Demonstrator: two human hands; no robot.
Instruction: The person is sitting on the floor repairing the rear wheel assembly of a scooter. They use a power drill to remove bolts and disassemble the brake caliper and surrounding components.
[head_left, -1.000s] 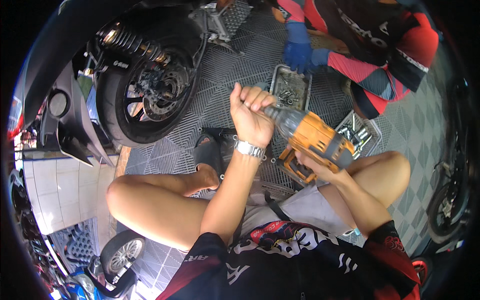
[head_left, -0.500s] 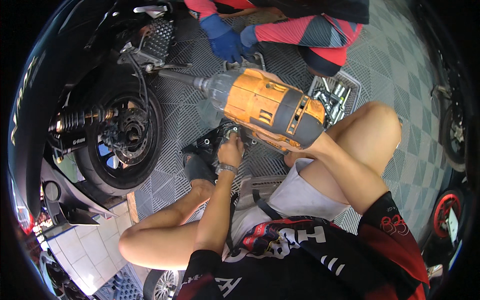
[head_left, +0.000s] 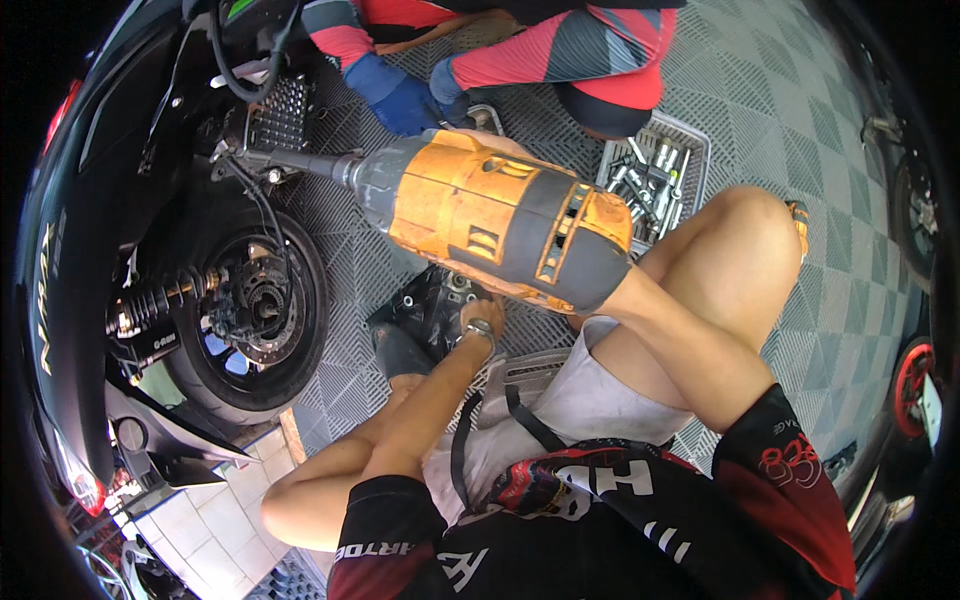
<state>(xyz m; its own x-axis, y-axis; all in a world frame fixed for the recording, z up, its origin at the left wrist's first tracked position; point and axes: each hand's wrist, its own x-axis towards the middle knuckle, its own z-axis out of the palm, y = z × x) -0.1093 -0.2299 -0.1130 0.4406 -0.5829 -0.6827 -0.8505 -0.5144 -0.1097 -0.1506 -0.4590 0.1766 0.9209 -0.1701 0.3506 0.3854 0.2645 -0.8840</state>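
My right hand (head_left: 508,147) is wrapped round a big orange-and-black impact wrench (head_left: 470,205), which hides most of the fingers. A long dark socket extension (head_left: 315,165) runs from its nose to the metal bracket area beside the motorcycle's footrest (head_left: 278,112). Below the wrench, my left hand (head_left: 482,312), with a watch on its wrist, is next to a black metal motorcycle part (head_left: 415,308) on the floor between my legs. The wrench covers its fingertips, so its grip is unclear.
A motorcycle's wheel (head_left: 250,310) with disc and shock absorber stands at left. Across from me, another person's blue-gloved hands (head_left: 400,100) work near the floor. A grey basket (head_left: 690,150) of sockets and tools sits at right. Grey tiles (head_left: 790,110) cover the floor.
The impact wrench has moved left in view, and its extension now reaches the bracket area. My left hand has shifted slightly right and down. The view has shifted too.
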